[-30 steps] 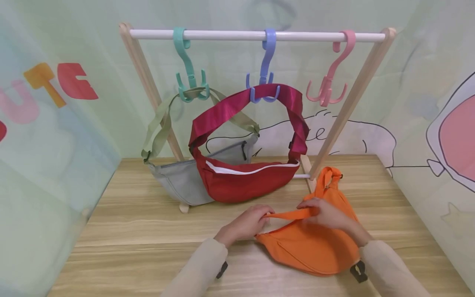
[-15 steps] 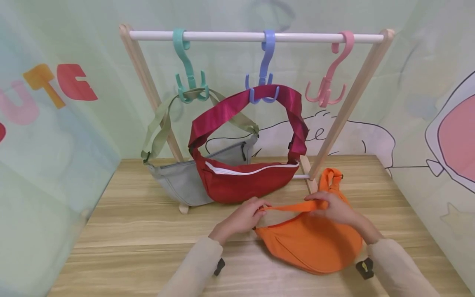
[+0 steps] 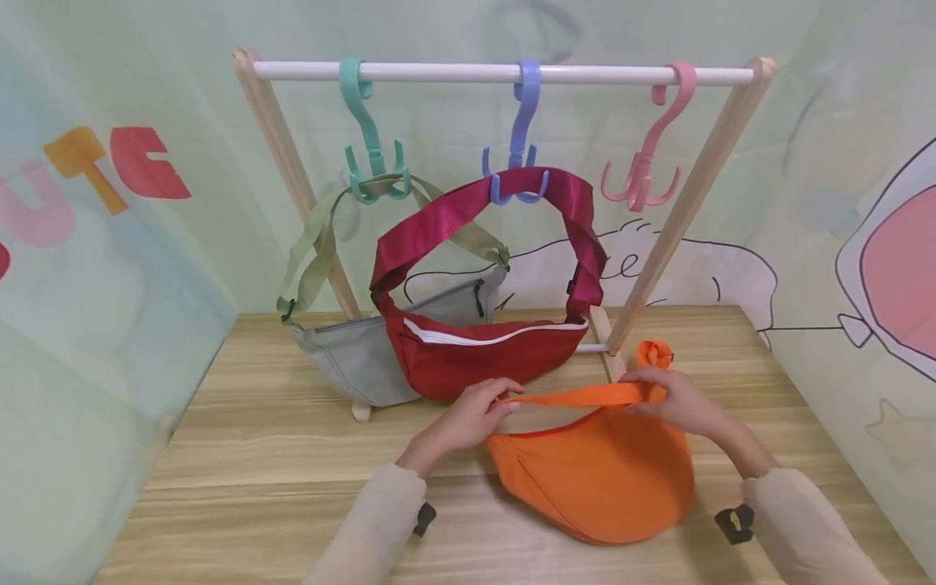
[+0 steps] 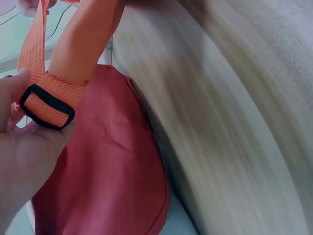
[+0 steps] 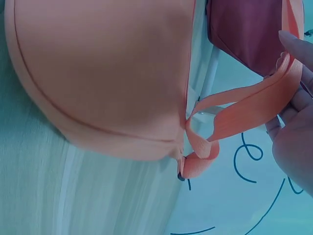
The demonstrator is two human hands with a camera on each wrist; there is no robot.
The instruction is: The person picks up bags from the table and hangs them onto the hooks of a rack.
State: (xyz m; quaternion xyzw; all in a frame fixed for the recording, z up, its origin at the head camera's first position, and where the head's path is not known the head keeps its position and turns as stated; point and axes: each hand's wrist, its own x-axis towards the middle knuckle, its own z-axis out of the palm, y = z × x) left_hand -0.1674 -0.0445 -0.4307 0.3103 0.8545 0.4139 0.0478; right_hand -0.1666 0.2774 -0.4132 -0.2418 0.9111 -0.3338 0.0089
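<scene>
An orange crossbody bag (image 3: 600, 479) is at the front of the table, its strap (image 3: 585, 396) stretched along its top between two hands. The left hand (image 3: 475, 416) pinches the strap's left end; the left wrist view shows its fingers at a black strap buckle (image 4: 47, 106). Toward the strap's right end, the right hand (image 3: 678, 403) holds the band between thumb and fingers. A loose loop of strap (image 5: 203, 156) hangs near the bag's corner in the right wrist view. Behind stands a red bag (image 3: 490, 357), hung by its strap from a blue hook (image 3: 521, 138).
A wooden rack with a white bar (image 3: 439, 72) carries a green hook (image 3: 368, 130) and a pink hook (image 3: 647, 146) too. From the green one hangs a grey bag (image 3: 358, 357), partly behind the red bag. Printed cloth walls (image 3: 804, 162) surround the table (image 3: 278, 471).
The left hand has moved up and left, the right hand up and right, both still holding the strap, which is pulled longer. The orange bag has shifted slightly left and turned more level.
</scene>
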